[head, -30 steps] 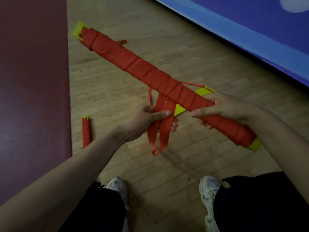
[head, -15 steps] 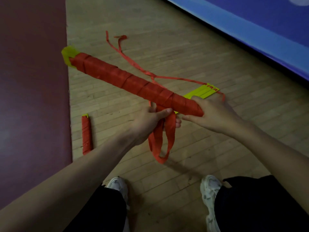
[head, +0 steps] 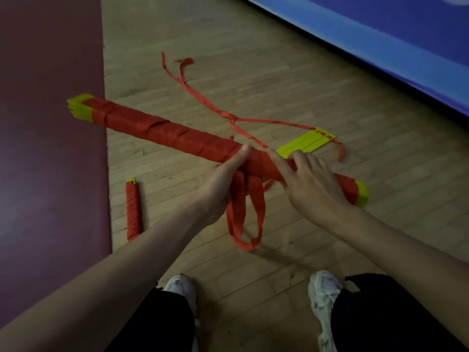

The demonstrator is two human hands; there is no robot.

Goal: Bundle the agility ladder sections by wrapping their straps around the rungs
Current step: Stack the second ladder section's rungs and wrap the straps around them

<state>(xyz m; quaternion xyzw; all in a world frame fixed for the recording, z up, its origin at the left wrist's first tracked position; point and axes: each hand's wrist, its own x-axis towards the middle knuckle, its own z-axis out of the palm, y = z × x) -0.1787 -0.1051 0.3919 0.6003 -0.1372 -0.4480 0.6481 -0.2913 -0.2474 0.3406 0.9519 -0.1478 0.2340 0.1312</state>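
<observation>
A long bundle of yellow rungs wrapped in red strap point(head: 162, 132) lies across the view above the wooden floor, its yellow ends showing at left and right. My left hand point(head: 218, 189) grips the bundle near its middle, thumb on top, with red strap loops point(head: 245, 217) hanging below it. My right hand point(head: 308, 184) rests on the bundle's right part, fingers spread and fairly straight. Behind it on the floor lies an unwrapped stack of yellow rungs point(head: 305, 143) with loose red strap point(head: 203, 97) trailing away.
A small wrapped bundle point(head: 133, 209) lies on the floor by the dark red mat point(head: 48, 148) at left. A blue mat edge point(head: 368, 47) runs along the upper right. My white shoes point(head: 323, 295) and black trousers fill the bottom.
The bundle has swung lower and flatter, its left end dropping toward the mat. My right hand has loosened from a grip to a spread hand lying on the bundle. The left hand keeps its hold.
</observation>
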